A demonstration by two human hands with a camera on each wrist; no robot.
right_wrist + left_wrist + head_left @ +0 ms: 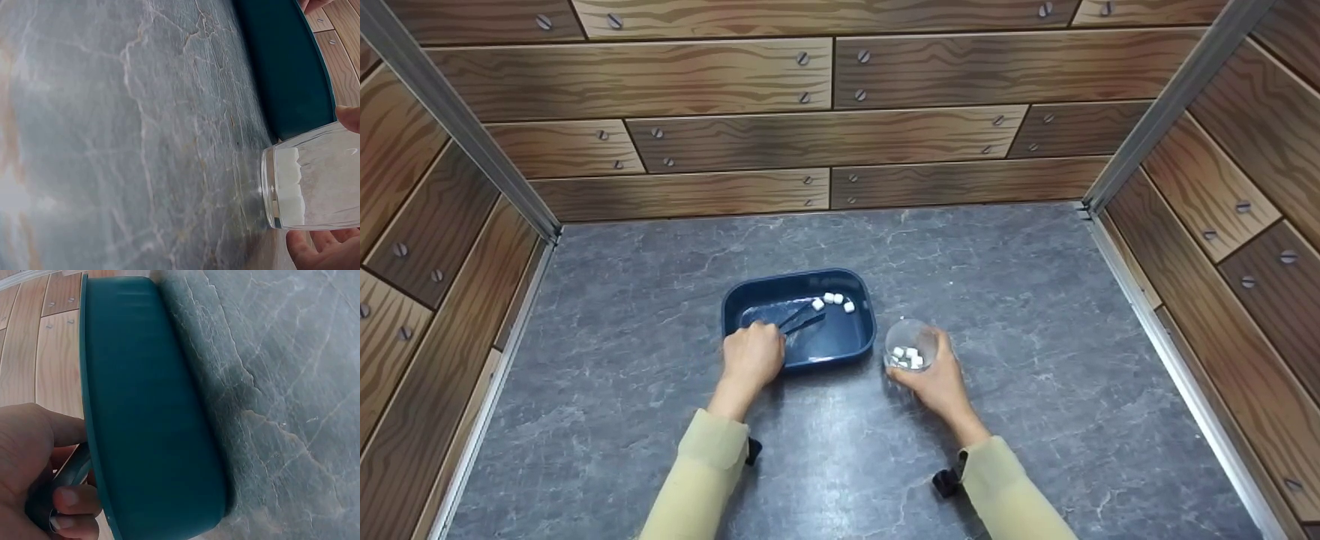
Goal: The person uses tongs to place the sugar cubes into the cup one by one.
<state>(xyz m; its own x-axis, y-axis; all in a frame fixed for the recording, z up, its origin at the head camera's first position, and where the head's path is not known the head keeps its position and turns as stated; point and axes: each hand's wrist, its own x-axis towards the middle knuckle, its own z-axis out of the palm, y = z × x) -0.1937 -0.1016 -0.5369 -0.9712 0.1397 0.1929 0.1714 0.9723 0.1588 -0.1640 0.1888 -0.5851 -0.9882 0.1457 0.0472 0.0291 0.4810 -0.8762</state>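
My left hand (754,354) grips a pair of dark tongs (808,320) over the near left part of a blue rectangular tub (829,362). The arms of the tongs stand apart and reach into the tub, one tip beside a small white cube (818,304). More white cubes (849,307) lie along the tub's far right side. To the right of the tub, my right hand (941,379) holds a clear glass (904,330), thumb on one side and fingers on the other. Several white cubes (289,185) sit at the bottom of the glass.
The tub and glass are on a grey marble-patterned tabletop (607,337). Wood-print panels (727,79) stand at the back and both sides, with metal strips (1185,360) along the edges. Black wrist devices (946,482) show at both sleeves.
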